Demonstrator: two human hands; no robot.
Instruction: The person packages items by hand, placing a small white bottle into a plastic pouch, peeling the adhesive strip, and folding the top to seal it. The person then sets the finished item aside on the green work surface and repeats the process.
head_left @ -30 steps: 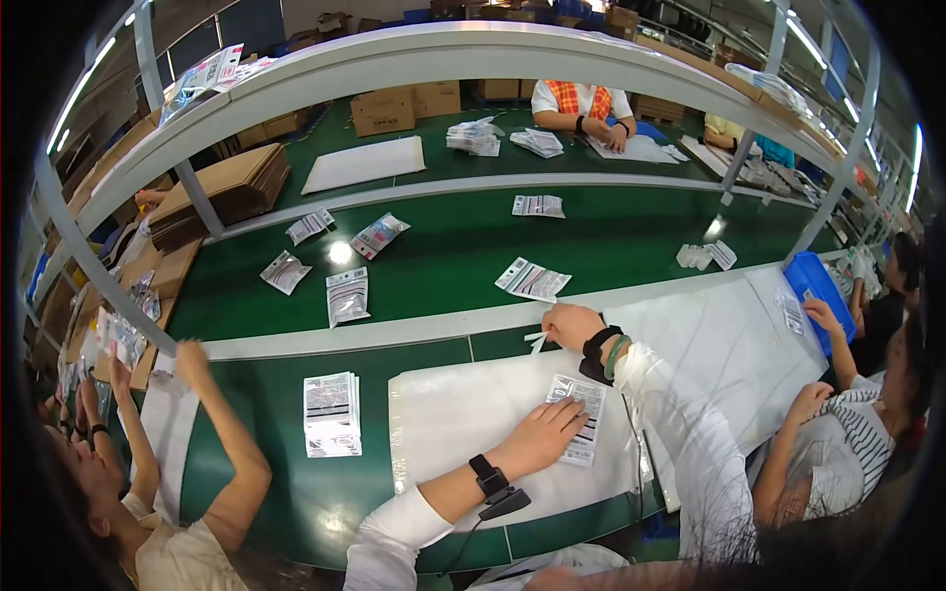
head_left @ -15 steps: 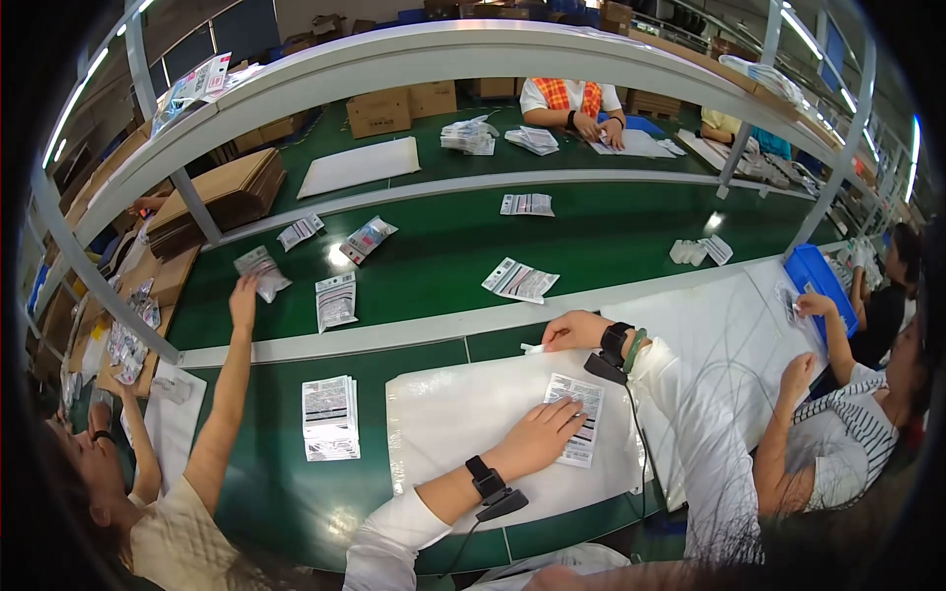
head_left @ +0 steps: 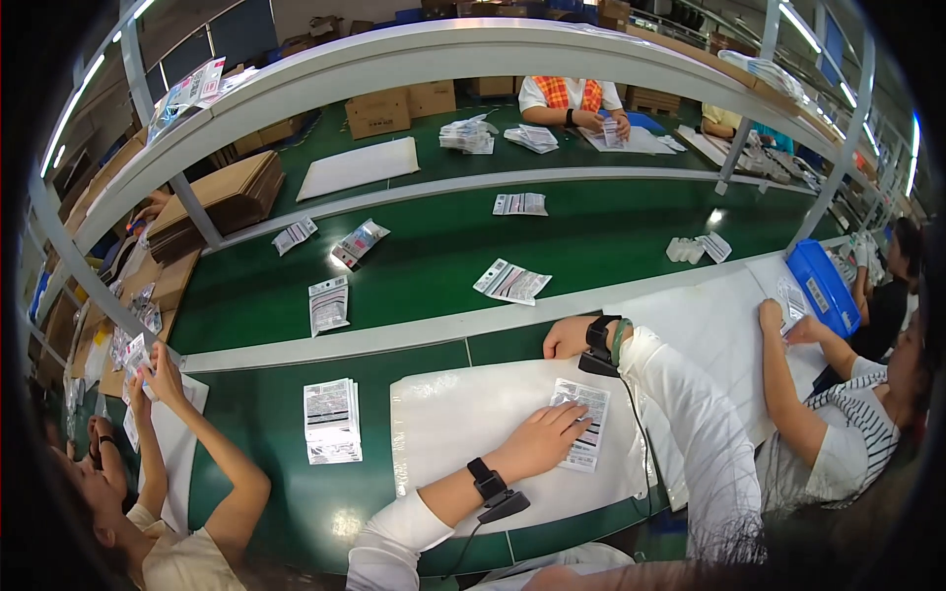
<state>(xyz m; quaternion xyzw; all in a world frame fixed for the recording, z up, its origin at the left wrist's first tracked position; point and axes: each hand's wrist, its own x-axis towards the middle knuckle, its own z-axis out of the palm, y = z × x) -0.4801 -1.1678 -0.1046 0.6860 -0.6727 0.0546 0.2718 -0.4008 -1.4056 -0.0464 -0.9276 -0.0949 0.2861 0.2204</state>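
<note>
My left hand point(head_left: 540, 439) lies flat on a printed white pouch point(head_left: 588, 455), its fingers stretched over the upper part. That pouch rests on a white sheet point(head_left: 439, 414) on the green worktop. At the far edge of the sheet, by the grey rail, my right hand point(head_left: 568, 338) is closed with curled fingers; whatever may be inside them is hidden. To the left of the sheet is a neat stack of similar printed pouches point(head_left: 332, 422). Each wrist wears a black device with a cable.
Beyond the grey rail point(head_left: 414, 335), a green conveyor belt point(head_left: 414, 266) carries several pouches point(head_left: 512, 283). A co-worker's hands point(head_left: 156, 379) hold a pouch at left. Another co-worker's hands point(head_left: 788, 325) work by a blue bin point(head_left: 823, 288) at right. A shelf beam point(head_left: 473, 49) spans overhead.
The belt's pouches have shifted slightly left. The left co-worker has taken a pouch off the belt. A small white strip by my right fingers no longer shows. My left hand stays put.
</note>
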